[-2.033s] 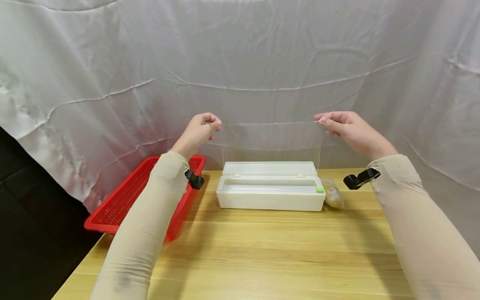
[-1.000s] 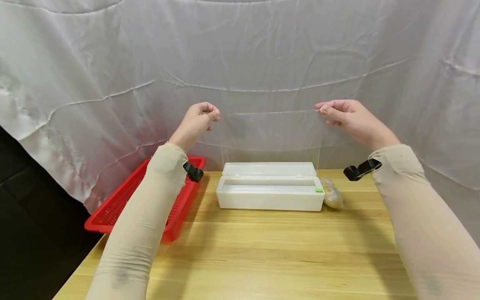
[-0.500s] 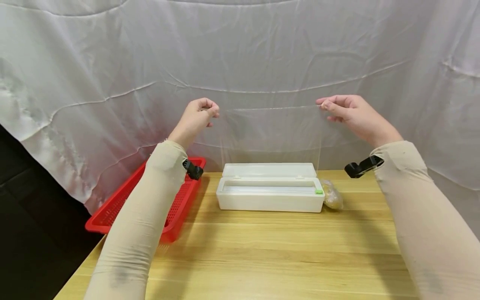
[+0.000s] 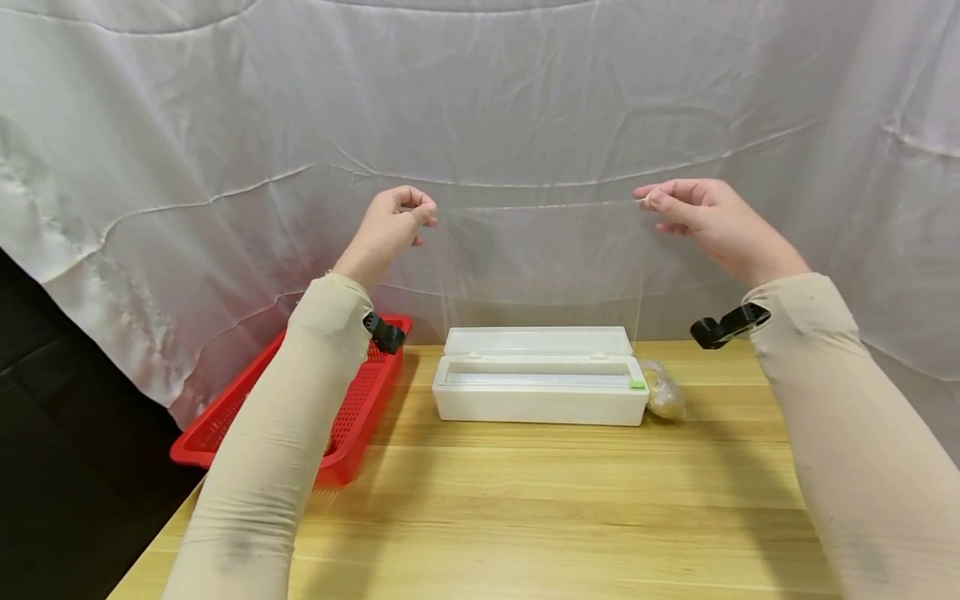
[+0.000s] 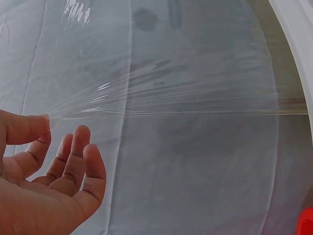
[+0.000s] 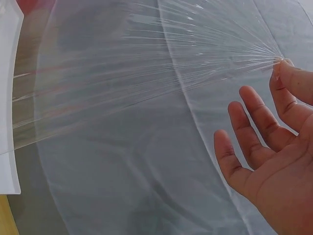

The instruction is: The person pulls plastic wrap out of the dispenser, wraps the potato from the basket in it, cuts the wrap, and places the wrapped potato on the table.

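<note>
A clear sheet of cling film stretches upward from behind the raised lid of a long white dispenser box. My left hand pinches the film's upper left corner between thumb and forefinger. At the upper right corner my right hand pinches it the same way. In both wrist views the film gathers into creases at the thumb and forefinger, while the other fingers of the right hand are spread apart. A green slider sits at the box's right end.
A red perforated basket stands at the left of the wooden table, partly behind the left sleeve. Against the box's right end lies a yellowish thing wrapped in clear film. A pale cloth hangs behind the table.
Both hands have risen, drawing the film's top edge higher above the box and lengthening the sheet. The box, basket and wrapped thing stay in place.
</note>
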A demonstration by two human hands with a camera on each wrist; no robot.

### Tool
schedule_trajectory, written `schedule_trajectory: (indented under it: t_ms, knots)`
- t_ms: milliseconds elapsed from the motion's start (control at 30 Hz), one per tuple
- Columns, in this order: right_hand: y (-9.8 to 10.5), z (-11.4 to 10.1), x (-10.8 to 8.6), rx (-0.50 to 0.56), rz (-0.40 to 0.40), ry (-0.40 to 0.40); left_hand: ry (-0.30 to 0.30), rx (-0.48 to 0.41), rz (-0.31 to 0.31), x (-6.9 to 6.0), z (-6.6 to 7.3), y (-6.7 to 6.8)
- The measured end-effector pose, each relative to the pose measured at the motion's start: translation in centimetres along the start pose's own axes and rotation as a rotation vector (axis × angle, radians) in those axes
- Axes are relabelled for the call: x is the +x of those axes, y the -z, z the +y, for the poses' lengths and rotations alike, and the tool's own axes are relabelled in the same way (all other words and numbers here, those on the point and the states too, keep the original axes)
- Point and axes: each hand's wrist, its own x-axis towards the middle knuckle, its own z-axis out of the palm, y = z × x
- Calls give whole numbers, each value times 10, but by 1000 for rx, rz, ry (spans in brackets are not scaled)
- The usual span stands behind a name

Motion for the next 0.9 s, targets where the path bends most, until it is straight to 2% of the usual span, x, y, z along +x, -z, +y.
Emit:
schedule_trajectory:
  t_ms: [667, 767, 900]
  knots:
    - [0, -15, 12, -4, 10, 35, -10, 14, 11, -1, 16, 15]
    - [2, -18, 8, -18, 7, 45, -16, 14, 9, -4, 18, 17]
    - [5, -22, -6, -85, -3, 60, -67, 24, -4, -16, 18, 21]
